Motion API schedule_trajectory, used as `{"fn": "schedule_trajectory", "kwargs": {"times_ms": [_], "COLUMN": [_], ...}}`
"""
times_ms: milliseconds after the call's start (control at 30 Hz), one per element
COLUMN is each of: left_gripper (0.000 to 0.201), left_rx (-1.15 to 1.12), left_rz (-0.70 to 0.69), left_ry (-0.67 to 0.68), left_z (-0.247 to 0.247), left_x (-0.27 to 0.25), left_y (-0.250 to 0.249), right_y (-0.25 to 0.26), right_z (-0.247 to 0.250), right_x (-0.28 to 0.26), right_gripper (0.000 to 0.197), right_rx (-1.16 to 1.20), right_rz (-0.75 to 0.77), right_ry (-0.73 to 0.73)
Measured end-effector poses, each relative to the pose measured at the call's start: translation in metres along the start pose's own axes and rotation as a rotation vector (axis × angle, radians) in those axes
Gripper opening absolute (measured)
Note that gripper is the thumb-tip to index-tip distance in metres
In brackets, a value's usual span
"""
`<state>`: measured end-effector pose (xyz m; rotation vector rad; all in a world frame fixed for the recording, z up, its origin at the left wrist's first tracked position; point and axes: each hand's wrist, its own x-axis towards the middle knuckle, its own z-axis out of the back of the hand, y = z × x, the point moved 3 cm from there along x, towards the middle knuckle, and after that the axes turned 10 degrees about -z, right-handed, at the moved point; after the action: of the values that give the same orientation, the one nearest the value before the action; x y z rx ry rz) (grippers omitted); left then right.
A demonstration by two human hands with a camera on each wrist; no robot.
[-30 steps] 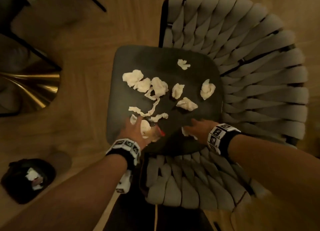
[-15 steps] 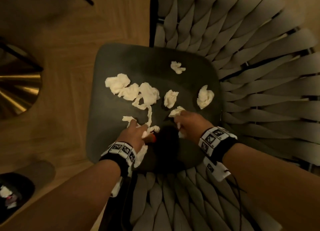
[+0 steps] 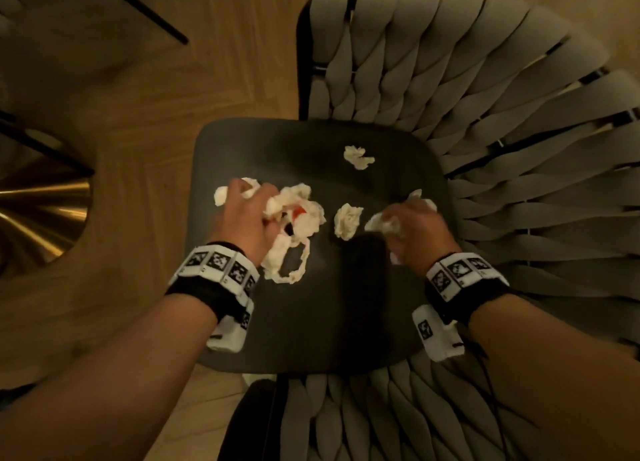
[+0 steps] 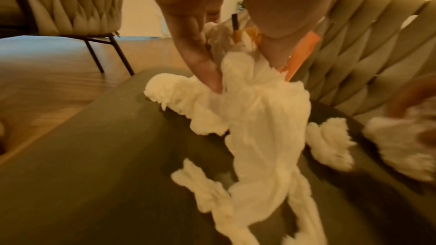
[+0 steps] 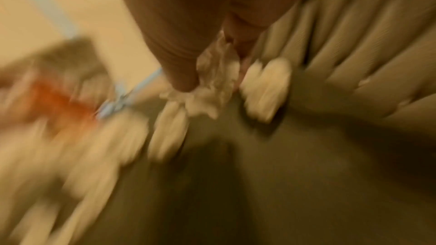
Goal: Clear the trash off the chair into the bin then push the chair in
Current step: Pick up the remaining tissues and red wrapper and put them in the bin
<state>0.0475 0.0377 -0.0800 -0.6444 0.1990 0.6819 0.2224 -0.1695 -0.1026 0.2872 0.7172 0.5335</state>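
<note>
The chair's dark seat (image 3: 311,322) carries crumpled white tissues. My left hand (image 3: 247,214) grips a bunch of tissue (image 3: 304,218) together with an orange-red wrapper (image 4: 299,57); a long twisted strip (image 4: 259,156) trails from the bunch onto the seat. My right hand (image 3: 412,225) holds crumpled tissue (image 5: 212,85) at the seat's right side, near the woven backrest (image 3: 502,131). One loose wad (image 3: 347,221) lies between the hands, and another loose wad (image 3: 358,157) lies farther back. The bin is out of view.
Wooden floor (image 3: 138,114) surrounds the chair. A brass table base (image 3: 41,211) stands at the left, with dark thin table legs (image 3: 149,10) above it. A second woven chair (image 4: 70,1) shows in the left wrist view. The right wrist view is motion-blurred.
Both hands have moved from the seat's near edge toward its middle, gathering tissues as they went. The view has shifted and the bin at lower left has left the frame.
</note>
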Motion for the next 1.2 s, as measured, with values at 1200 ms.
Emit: {"fn": "schedule_trajectory", "kwargs": {"times_ms": [1200], "left_gripper": [0.056], "left_rx": [-0.164], "left_rz": [0.209], "left_ry": [-0.034], "left_z": [-0.017], "left_x": [-0.051], "left_y": [0.034], "right_y": [0.066], "right_z": [0.0], "right_x": [0.075], "right_gripper": [0.025], "right_rx": [-0.248], "right_rz": [0.651], "right_ry": [-0.035]}}
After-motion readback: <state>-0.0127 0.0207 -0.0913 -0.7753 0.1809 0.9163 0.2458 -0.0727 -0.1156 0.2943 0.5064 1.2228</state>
